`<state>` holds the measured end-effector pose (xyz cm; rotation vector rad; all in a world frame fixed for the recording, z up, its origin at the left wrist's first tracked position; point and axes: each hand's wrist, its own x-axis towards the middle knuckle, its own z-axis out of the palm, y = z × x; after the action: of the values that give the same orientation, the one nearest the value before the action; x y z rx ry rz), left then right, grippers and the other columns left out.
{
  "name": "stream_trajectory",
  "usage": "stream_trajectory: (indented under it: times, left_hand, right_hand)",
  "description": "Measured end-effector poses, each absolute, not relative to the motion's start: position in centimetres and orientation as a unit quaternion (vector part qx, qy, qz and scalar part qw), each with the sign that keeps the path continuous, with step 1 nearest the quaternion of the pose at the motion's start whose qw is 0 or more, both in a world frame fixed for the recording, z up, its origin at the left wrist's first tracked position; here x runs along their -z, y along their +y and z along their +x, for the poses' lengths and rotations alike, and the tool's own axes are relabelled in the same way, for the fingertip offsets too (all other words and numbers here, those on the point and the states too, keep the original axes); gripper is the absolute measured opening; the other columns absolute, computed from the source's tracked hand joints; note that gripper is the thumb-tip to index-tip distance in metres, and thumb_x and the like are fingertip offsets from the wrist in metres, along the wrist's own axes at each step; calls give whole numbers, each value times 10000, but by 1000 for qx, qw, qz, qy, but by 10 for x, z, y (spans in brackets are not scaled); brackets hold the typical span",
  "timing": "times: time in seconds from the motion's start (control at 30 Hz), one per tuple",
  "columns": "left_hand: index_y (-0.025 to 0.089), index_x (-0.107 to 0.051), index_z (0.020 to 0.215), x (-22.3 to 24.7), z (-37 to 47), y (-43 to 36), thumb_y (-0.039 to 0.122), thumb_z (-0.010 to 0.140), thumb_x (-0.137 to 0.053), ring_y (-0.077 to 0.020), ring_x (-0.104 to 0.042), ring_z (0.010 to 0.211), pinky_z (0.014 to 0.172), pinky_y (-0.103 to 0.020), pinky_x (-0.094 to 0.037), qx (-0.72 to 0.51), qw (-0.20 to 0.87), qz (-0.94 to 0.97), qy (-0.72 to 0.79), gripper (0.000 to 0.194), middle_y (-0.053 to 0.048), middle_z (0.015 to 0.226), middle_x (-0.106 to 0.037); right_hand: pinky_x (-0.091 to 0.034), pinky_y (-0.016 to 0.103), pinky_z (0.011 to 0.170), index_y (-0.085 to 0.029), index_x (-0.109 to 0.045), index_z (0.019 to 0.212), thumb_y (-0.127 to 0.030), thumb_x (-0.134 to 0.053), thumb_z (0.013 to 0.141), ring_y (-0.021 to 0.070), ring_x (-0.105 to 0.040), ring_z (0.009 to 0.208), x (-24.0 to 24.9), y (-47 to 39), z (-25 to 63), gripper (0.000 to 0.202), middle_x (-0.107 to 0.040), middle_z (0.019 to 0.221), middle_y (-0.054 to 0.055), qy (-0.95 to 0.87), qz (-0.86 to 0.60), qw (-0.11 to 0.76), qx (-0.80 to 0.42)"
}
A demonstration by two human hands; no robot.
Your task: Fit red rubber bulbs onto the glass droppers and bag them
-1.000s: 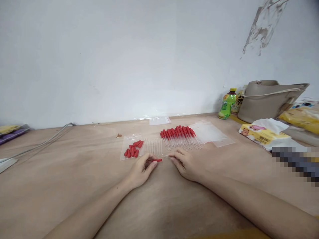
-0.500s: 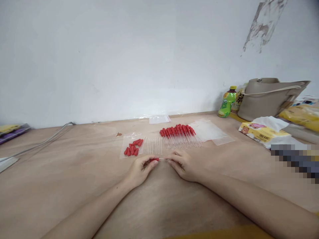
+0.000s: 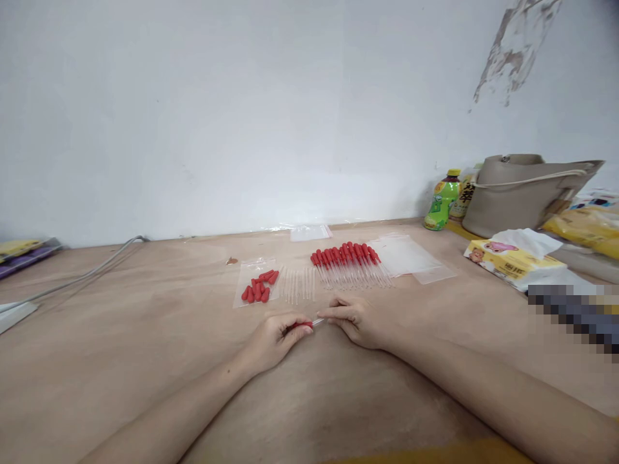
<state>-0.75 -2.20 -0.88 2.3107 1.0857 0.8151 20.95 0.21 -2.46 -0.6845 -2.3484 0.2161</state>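
My left hand (image 3: 280, 335) pinches a red rubber bulb (image 3: 305, 325) between thumb and fingers. From the bulb a thin clear tube (image 3: 318, 321) reaches toward my right hand (image 3: 353, 319), whose thumb and fingers are closed on its other end. Beyond my left hand, several loose red bulbs (image 3: 258, 291) lie on a clear plastic bag (image 3: 242, 276). To their right is a row of bare clear tubes (image 3: 298, 285). Farther right, several tubes with red bulbs on them (image 3: 349, 258) lie side by side.
Clear bags (image 3: 403, 254) and a small bag (image 3: 309, 232) lie near the wall. At the right are a green bottle (image 3: 442, 201), a tissue box (image 3: 512, 261) and a grey-brown bag (image 3: 522, 200). A cable (image 3: 101, 265) runs along the left of the table (image 3: 145, 348).
My left hand has shifted slightly right and down with the red bulb. The bulb and tube now tilt up to the right. The fingers of my right hand have moved along the tube.
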Motion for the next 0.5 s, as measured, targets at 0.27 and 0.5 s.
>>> stream_trajectory:
  times: [0.27,0.5]
  left_hand:
    - [184,-637,863,12,-7,-17,293,812,-519,-144,-573,663,605,-240,-456,-336,181,827,413,169,-18,751,-650]
    - [189,-656,889,12,-9,-15,278,757,-603,-160,-621,714,665,-261,-490,-386,159,805,421,168,-23,811,-689]
  right_hand:
    - [-414,228,565,-208,-549,1086,-88,-371,803,130,-491,649,22,-5,207,355,-538,794,56,-904,-292,301,83]
    - [-458,269,708,-186,-537,968,-168,-378,854,146,-532,815,23,3,218,196,-561,904,72,-884,-256,390,4]
